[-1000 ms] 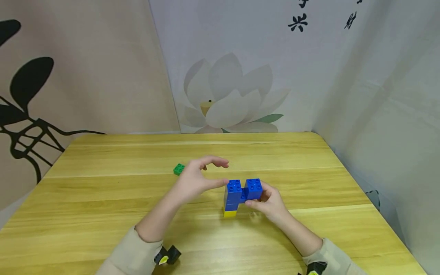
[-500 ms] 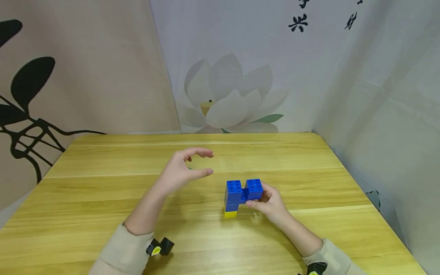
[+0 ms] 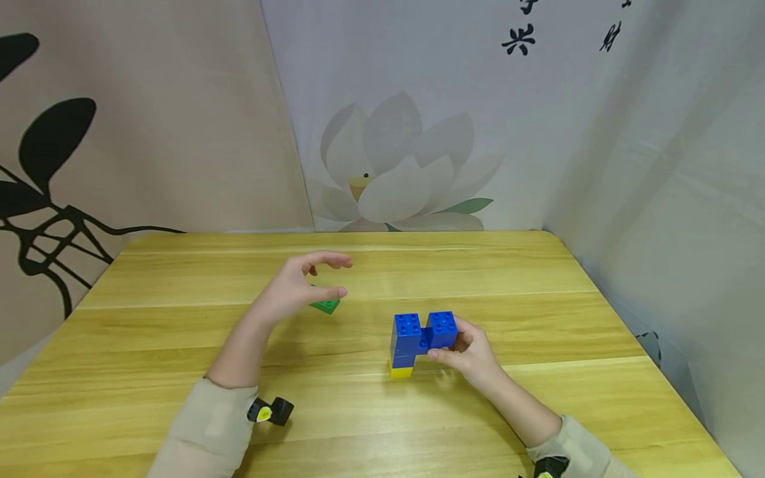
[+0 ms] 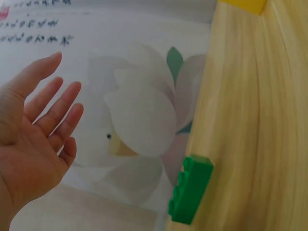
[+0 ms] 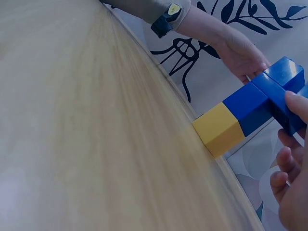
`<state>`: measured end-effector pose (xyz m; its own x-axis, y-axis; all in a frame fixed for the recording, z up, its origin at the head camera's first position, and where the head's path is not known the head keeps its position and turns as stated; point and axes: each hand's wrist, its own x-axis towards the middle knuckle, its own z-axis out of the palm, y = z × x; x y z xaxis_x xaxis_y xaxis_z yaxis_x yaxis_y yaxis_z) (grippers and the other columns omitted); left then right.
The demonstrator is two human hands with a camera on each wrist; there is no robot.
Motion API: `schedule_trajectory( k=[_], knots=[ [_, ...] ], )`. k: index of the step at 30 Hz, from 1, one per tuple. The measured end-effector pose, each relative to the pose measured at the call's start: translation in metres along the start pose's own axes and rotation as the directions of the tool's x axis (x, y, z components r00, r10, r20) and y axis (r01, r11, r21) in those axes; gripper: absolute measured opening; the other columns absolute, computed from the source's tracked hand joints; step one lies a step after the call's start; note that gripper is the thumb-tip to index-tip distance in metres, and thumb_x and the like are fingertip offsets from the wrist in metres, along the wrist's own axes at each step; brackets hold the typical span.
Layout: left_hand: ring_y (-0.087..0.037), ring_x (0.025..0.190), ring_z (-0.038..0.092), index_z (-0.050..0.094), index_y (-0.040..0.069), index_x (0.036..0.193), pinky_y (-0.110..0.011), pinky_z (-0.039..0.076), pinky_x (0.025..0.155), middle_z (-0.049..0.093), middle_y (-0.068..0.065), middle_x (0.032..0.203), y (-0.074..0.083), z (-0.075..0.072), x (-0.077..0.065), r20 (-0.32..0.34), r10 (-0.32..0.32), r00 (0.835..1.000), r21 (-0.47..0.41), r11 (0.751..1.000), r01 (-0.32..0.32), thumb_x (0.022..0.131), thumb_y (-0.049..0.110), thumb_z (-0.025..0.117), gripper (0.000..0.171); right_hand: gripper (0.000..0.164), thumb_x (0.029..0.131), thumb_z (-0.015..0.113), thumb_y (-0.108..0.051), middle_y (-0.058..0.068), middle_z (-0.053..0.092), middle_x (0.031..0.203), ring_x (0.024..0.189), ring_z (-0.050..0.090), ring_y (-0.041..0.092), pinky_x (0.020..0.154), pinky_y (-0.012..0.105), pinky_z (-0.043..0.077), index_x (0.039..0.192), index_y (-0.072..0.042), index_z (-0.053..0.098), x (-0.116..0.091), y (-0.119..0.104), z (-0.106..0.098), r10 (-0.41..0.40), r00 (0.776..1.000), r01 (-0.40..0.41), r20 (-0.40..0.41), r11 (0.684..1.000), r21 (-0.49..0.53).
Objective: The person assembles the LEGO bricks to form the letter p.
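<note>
My right hand [image 3: 475, 357] grips the right end of a built-up stack of blue building bricks [image 3: 405, 340]. A yellow brick [image 3: 401, 373] forms its foot, close over the tabletop. In the right wrist view, thumb and fingers pinch the blue part, while the yellow brick [image 5: 219, 130] points away from the hand. My left hand [image 3: 289, 287] hovers over the table, thumb and fingers apart, holding nothing. Just below its thumb lies a green brick [image 3: 326, 307], partly hidden by the hand in the head view. The left wrist view shows this green brick's [image 4: 193, 188] studs and long side.
The wooden table [image 3: 508, 411] spreads under both hands. Behind it hangs a pale curtain [image 3: 406, 53] printed with a lotus flower, and another with dark leaves hangs at the left. Each sleeve carries a small black wrist camera [image 3: 271, 411].
My left hand has moved left and away from the blue stack, passing over the green brick, whose right part now shows below the thumb. My right hand and the stack stay in place.
</note>
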<state>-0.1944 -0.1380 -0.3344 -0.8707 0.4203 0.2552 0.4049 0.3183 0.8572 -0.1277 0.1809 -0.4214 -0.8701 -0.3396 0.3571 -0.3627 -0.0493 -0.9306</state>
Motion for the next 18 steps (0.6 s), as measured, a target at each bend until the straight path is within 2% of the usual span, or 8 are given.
schedule_trajectory(
  k=[11,18],
  knots=[
    [-0.027,0.112,0.047,0.064,0.009,0.123,-0.042,0.029,0.087,0.064,-0.004,0.119,-0.036,-0.009,0.003,0.007,-0.043,0.999,-0.003,0.999,0.043,0.08,0.017,0.079,0.046,0.041,0.081,0.072,0.004,-0.002,0.067,0.098,0.086,0.065,0.015,0.073,0.03,0.054,0.114,0.018,0.053,0.0,0.001,0.0,0.004,1.0,-0.004,0.002,1.0,0.008],
    [-0.028,0.116,0.046,0.062,0.009,0.125,-0.053,0.027,0.094,0.062,-0.006,0.123,-0.055,-0.012,0.004,0.021,-0.104,0.994,0.031,0.994,0.103,0.081,0.01,0.077,0.046,0.04,0.081,0.071,0.004,-0.002,0.067,0.099,0.087,0.065,0.015,0.074,0.03,0.054,0.115,0.017,0.054,0.001,0.001,0.0,0.006,1.0,-0.006,-0.004,1.0,-0.002]
  ],
)
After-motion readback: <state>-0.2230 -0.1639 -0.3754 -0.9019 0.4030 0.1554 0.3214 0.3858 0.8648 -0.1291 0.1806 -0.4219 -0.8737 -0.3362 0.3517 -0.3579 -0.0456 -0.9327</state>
